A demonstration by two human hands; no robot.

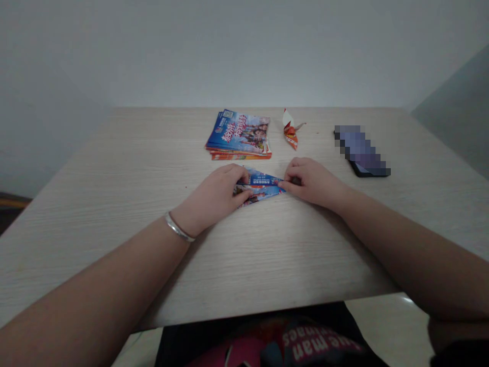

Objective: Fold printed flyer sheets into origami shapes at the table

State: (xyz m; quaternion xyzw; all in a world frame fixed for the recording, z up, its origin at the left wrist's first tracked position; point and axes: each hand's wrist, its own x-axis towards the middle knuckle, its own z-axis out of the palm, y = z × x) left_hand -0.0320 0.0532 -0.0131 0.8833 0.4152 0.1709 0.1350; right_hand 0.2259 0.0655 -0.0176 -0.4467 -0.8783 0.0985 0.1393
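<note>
A printed blue paper, folded into a narrow pointed shape, lies on the table between my hands, its tip toward the right. My left hand, with a silver bangle on the wrist, pinches the wide left end; thumb and fingers cover part of that end. At the right tip, the thumb and index finger of my right hand are closed on the paper. A lengthwise fold line runs along its middle.
Behind the folded paper sits a stack of printed leaflets. To its right stands a folded paper crane in orange and white. A dark phone lies farther right on the pale wooden table, which meets a wall.
</note>
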